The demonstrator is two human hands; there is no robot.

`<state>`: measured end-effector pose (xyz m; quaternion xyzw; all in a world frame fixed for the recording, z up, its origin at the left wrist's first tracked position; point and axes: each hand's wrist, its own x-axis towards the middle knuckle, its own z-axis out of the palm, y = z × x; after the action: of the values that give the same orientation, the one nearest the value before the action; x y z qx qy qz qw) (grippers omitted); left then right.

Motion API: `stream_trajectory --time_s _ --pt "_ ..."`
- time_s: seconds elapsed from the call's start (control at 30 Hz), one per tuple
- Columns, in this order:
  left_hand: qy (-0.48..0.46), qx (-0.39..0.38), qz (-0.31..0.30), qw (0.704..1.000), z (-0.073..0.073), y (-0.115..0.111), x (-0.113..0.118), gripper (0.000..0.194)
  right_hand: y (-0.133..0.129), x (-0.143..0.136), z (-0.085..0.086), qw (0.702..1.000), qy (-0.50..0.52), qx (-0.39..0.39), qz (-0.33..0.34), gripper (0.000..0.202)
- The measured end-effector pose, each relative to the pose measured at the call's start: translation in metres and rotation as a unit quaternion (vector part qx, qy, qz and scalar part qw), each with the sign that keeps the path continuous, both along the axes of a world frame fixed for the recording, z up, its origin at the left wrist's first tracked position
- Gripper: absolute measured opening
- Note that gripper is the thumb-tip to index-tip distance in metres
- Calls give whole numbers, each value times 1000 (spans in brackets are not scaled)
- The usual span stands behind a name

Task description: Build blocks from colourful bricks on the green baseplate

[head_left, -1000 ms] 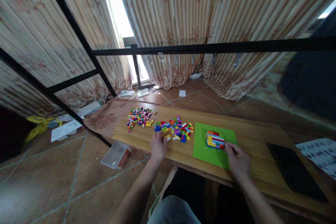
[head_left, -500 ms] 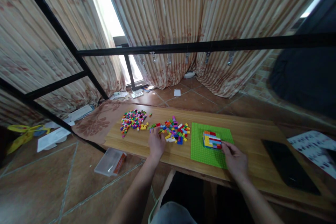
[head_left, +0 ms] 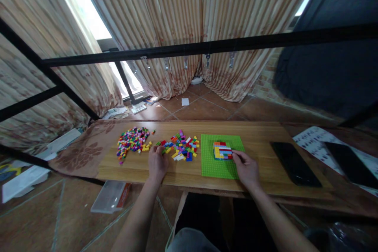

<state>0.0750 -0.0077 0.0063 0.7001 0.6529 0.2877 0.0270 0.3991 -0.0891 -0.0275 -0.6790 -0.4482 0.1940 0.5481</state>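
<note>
On a green studded baseplate (head_left: 208, 167) sits a small block of toy bricks (head_left: 223, 151) with rows of yellow, red, white, blue and orange. My right hand (head_left: 247, 168) has thumb and fingers pinched at the block's right edge, touching it. Whether a separate brick is between those fingertips cannot be seen. My left hand (head_left: 158, 164) rests low over the table at the left end of a spread of loose bricks (head_left: 181, 149), its fingers curled down and together. Its fingertips are partly hidden, and what they hold does not show.
A heap of smaller bricks (head_left: 132, 140) lies at the table's left. On the right are a black phone-like slab (head_left: 295, 163), a printed sheet (head_left: 313, 141) and another dark device (head_left: 352, 161). A black metal rail (head_left: 177, 50) crosses beyond the table. A clear plastic box (head_left: 108, 197) stands on the floor.
The head view has swung right, so everything sits further left. My left hand has shifted slightly left along the loose bricks. My right hand stays at the block's right edge.
</note>
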Motion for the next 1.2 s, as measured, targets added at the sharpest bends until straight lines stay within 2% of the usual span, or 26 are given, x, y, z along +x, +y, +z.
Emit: stream_trajectory --time_s 0.33,0.63,0.87,0.97,1.07,1.13,1.2 --pt "2 -21 3 1000 6 3 -5 17 2 -2 3 1000 11 21 5 33" --pt "79 -23 -23 996 6 6 -9 31 2 -4 6 999 19 28 6 29" --pt "99 -8 -30 995 15 2 -6 31 3 -5 8 998 48 37 4 28" --pt "34 15 -36 999 21 -6 4 29 4 -6 9 997 70 45 -3 27" --pt "-112 15 -77 991 23 -23 27 27 5 -5 12 995 89 50 -13 30" --pt "-244 -23 -102 964 23 -38 48 27 5 -4 20 992 106 62 -31 33" --pt "-349 -101 -117 924 23 -55 71 25 1 -2 33 989 115 86 -41 31"
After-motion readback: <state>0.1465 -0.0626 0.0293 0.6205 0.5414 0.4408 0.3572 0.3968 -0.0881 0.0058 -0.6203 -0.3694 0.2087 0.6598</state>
